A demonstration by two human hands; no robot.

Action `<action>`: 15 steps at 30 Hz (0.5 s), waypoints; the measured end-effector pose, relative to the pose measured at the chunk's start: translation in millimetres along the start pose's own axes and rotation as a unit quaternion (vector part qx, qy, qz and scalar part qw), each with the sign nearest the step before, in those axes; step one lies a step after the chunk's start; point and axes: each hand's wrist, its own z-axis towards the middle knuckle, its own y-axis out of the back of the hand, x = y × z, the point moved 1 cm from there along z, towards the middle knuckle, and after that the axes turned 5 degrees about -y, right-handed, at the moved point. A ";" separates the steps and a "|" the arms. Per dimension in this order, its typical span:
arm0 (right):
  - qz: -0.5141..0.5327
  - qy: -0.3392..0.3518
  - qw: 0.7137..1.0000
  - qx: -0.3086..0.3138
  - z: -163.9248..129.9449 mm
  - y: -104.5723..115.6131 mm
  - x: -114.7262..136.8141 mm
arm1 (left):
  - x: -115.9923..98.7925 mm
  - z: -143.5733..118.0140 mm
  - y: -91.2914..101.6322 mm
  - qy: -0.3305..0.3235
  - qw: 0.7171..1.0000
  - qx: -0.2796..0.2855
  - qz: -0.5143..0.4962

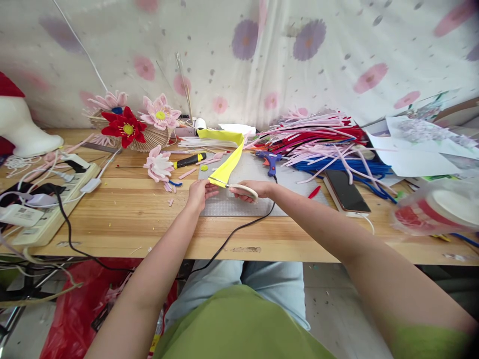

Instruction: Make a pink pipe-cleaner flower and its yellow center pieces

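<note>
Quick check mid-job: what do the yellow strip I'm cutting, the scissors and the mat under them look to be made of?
The yellow strip looks like matte felt or soft craft sheet: it bends limply, without shine.
The scissors show thin metal blades and pale, smooth handles, probably plastic.
The mat looks like a grey gridded cutting mat, likely rubbery plastic; it lies flat on the wooden table.

The person wears a light green top with short sleeves; the hem shows at 6 o'clock and one sleeve edge at 4 o'clock. Below it are pale blue jeans on the lap. Both forearms are bare, and no watch or ring is visible.
</note>
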 end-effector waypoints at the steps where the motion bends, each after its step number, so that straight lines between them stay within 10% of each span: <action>1: -0.002 -0.001 1.000 -0.002 0.5 0.1 -0.5 | 0.0 0.0 0.3 0.003 1.000 0.001 0.002; 9: 0.002 0.005 1.000 0.014 -0.5 6.0 -5.9 | 1.3 3.3 12.1 -0.041 0.998 0.007 0.047; 15: 0.024 0.099 0.986 -0.129 5.9 3.2 -0.1 | 4.7 4.2 17.7 -0.091 0.995 0.032 -0.001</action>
